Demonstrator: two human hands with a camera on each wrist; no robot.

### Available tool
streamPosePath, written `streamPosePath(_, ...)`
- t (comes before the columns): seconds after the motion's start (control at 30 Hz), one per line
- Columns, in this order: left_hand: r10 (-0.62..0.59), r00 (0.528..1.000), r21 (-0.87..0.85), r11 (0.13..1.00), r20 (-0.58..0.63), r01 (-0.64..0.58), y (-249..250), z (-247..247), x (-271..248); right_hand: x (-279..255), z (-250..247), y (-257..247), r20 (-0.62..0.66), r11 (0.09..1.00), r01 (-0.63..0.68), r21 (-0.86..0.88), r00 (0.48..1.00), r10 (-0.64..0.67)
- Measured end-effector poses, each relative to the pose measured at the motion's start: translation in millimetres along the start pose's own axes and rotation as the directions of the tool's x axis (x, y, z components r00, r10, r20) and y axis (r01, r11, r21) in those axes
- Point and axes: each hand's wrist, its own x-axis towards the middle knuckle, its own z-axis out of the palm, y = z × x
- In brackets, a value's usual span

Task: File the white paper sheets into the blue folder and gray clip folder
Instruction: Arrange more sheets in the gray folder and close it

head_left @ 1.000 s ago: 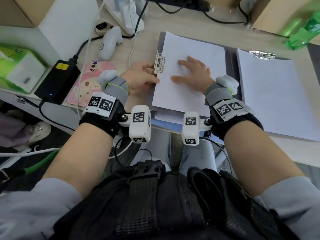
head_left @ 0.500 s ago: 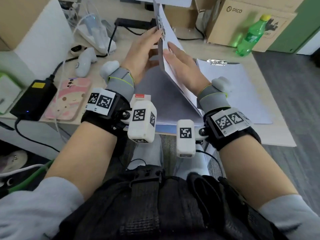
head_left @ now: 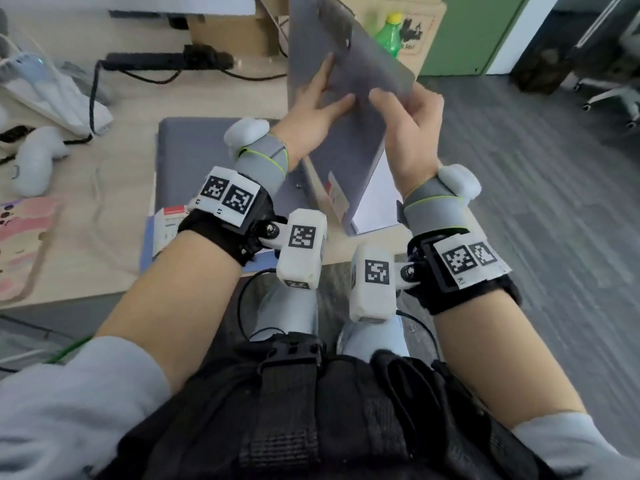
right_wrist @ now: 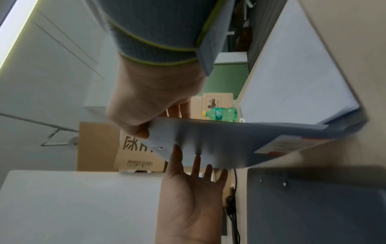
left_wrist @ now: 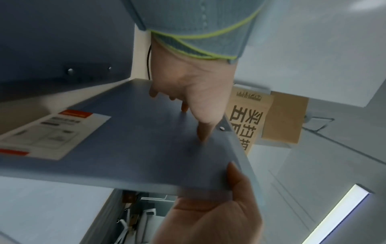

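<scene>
Both hands hold a gray clip folder panel point(head_left: 346, 64) raised and tilted over the desk. My left hand point(head_left: 318, 98) presses straight fingers flat against its near face point(left_wrist: 146, 140). My right hand point(head_left: 408, 116) grips the panel's right edge point(right_wrist: 219, 140), thumb on the near face and fingers behind. A stack of white paper sheets point(head_left: 375, 202) lies on the desk under the raised panel. Another gray panel point(head_left: 194, 157) lies flat to the left, on top of the blue folder point(head_left: 147, 252), of which only an edge shows.
A green bottle point(head_left: 389, 36) and cardboard boxes stand behind the raised panel. A black power strip point(head_left: 166, 60) with cables, a white controller point(head_left: 38, 161) and a pink phone point(head_left: 20, 237) lie on the left of the desk. Gray floor lies past the desk's right edge.
The gray panel with its sheet has gone from flat on the desk to lifted at its left edge and swung up and rightward. My left hand has left the clip and lies on the panel.
</scene>
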Motion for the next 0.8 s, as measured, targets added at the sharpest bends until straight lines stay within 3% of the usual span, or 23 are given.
streamPosePath(0.17,-0.096,0.992,0.16,0.984,0.087,0.081,-15,34,6,-1,-36,18,-0.294,0.993,-0.093,-0.078,0.953,0.066)
streamPosePath(0.3,-0.311,0.948,0.298,0.913,0.066,0.279,-35,51,8,2,-63,39,-0.455,0.986,-0.148,-0.073,0.885,0.099)
streamPosePath(0.43,-0.406,0.913,0.21,0.889,-0.05,0.407,-63,54,13,0,-85,68,-0.549,0.943,-0.331,-0.022,0.793,0.266)
streamPosePath(0.63,-0.531,0.831,-0.011,0.844,-0.163,0.537,-63,50,20,-16,-111,105,-0.65,0.778,-0.627,-0.037,0.607,0.458)
streamPosePath(0.73,-0.574,0.807,-0.116,0.819,-0.139,0.562,-64,52,24,-25,-121,114,-0.681,0.734,-0.679,-0.005,0.54,0.495)
streamPosePath(0.8,-0.598,0.798,-0.133,0.799,-0.076,0.587,-67,56,21,-25,-127,120,-0.678,0.729,-0.684,-0.008,0.539,0.499)
